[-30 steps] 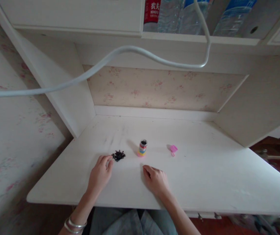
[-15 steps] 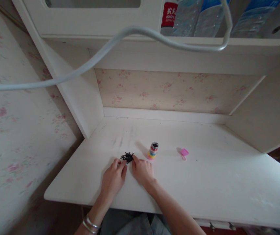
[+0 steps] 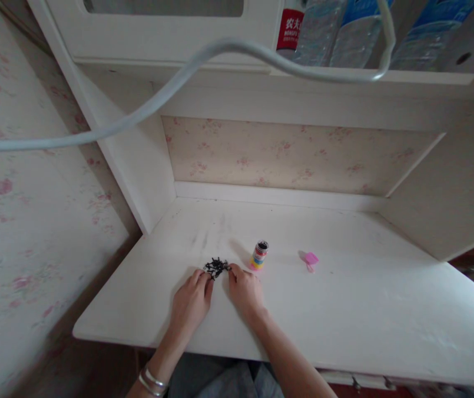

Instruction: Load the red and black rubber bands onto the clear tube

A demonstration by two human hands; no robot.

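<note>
A small pile of black hair elastics (image 3: 215,267) lies on the white desk, its loops tangled together. At the pile's near left edge my left hand (image 3: 192,298) is closed, its thumb and fingertips pressed together on some of the loops. My right hand (image 3: 245,293) pinches a black loop at the pile's right edge. Just beyond that hand stands a small jar (image 3: 260,255) with a colourful label, upright and uncapped, with black elastics inside. To the right of the jar lies a pink piece (image 3: 311,258) that looks like a lid with a strap.
The desk (image 3: 369,309) runs up to a back panel with floral wallpaper. A thick white cable or tube (image 3: 170,94) crosses the upper view. Above, a shelf holds several water bottles (image 3: 319,33). A side panel (image 3: 124,143) bounds the desk at left.
My right hand has shifted slightly right, drawing a black loop out at the pile's edge. My left hand stays nearly in place, its fingertips closer together. The view has tilted slightly.
</note>
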